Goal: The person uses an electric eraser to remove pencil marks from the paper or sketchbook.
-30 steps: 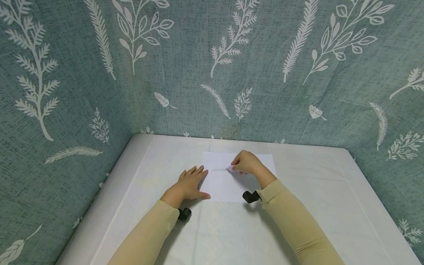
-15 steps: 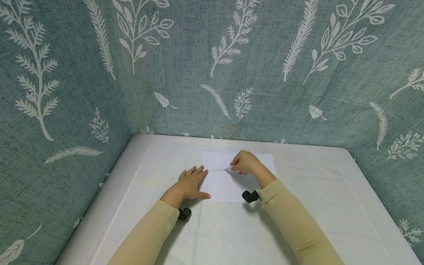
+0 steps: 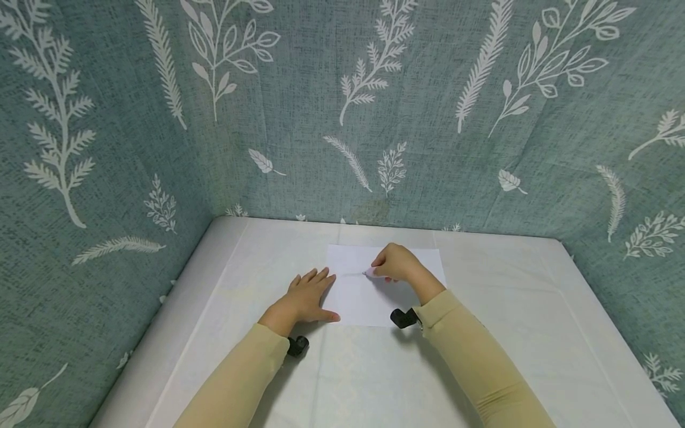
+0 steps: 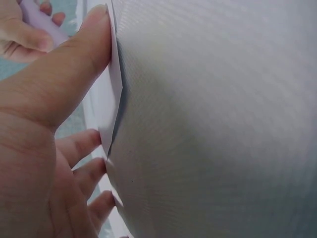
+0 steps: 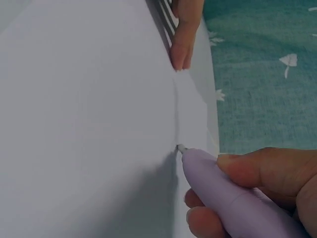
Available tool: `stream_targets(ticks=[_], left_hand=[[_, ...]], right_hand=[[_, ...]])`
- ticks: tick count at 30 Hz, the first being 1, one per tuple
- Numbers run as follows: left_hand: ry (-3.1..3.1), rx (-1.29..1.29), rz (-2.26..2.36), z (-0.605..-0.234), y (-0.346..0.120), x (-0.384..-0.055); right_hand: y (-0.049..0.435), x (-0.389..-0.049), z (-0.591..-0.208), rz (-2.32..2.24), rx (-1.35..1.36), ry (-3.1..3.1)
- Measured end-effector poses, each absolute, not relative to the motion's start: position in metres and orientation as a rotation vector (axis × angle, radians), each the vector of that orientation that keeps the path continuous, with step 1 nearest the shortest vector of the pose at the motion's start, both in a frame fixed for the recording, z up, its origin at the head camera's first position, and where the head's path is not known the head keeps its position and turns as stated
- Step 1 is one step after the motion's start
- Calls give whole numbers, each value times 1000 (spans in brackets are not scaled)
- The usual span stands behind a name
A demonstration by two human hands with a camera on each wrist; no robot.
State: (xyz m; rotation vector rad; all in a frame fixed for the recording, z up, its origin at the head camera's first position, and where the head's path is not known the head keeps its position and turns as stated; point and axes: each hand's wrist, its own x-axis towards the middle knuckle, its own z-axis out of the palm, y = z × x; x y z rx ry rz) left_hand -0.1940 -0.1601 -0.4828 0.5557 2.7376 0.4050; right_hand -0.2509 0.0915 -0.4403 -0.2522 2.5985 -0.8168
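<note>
Lavender pen-like tool point(image 5: 223, 188), just one of them, is in your right hand point(image 3: 400, 263), pinched between thumb and curled fingers with the metal tip pointing left. It's over the middle of your one white sheet of paper point(image 3: 355, 306), and the tip looks to be touching it, right at the end of the one faint line point(image 3: 351, 274) I can make out. Your left hand point(image 3: 305, 300) is the other of the two in view: fingers straight and spread, thumb stuck out sideways, no grip on anything, just the thumb and some fingertips resting on the paper's left edge. Pose-wise, your right forearm slants in from the lower right with the knuckles up, and the left comes in from the lower left, so they angle toward each other. I count two beige sleeves point(image 3: 481, 368) and two black wrist pieces point(image 3: 404, 318), one per arm. The paper lies on a white-covered desk point(image 3: 257, 255), with teal leaf-print fabric point(image 3: 305, 101) behind it and along both sides.
</note>
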Motion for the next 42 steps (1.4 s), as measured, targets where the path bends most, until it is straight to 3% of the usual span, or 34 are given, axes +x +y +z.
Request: stream_targets(ticks=[42], left_hand=[[2741,544,391,-483,-161,-195]], right_hand=[[87,-253,-445,-845,-267,2598]])
